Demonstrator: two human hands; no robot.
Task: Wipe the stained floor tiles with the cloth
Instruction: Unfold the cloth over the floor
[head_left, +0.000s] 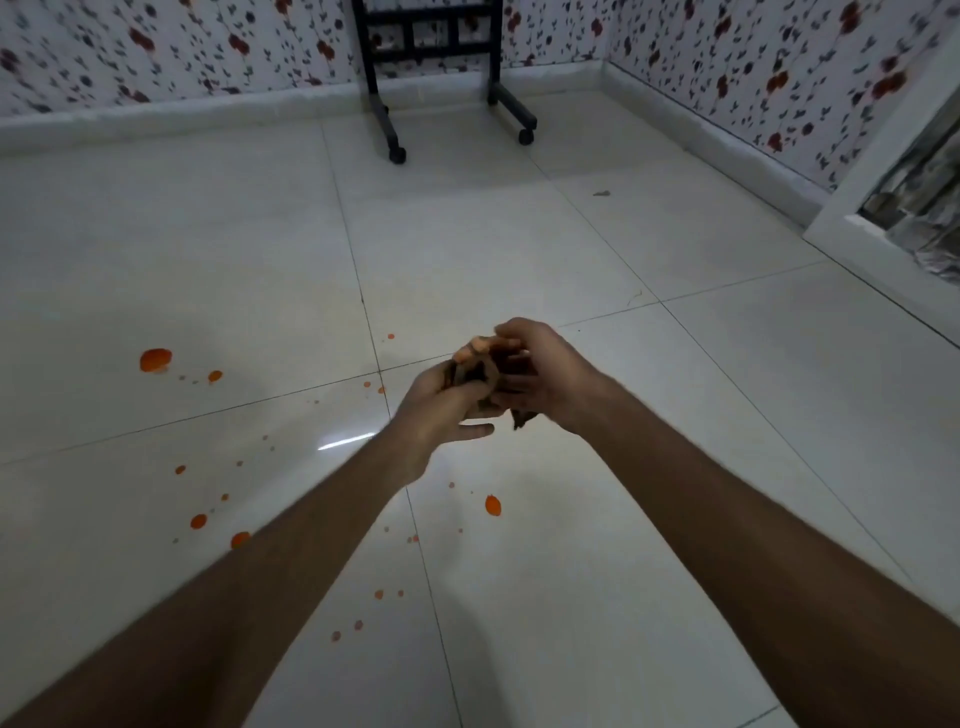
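Note:
Both my hands are held out over the white floor tiles (545, 249), close together. A small dark brown cloth (480, 376) is bunched between them. My left hand (441, 402) grips it from the left, and my right hand (545, 374) closes on it from the right, hiding most of it. A corner of the cloth hangs below my right hand. Orange stains dot the tiles: a large blob (155, 359) at the left, a drop (492, 505) below my hands, and several smaller spots (198, 521) under my left forearm.
A black stand on castors (395, 150) stands against the back wall. Floral wallpaper (182, 47) with a white skirting runs along the back and right sides. A white frame (852, 223) leans at the right edge. A small dark scrap (601, 194) lies on the far tiles.

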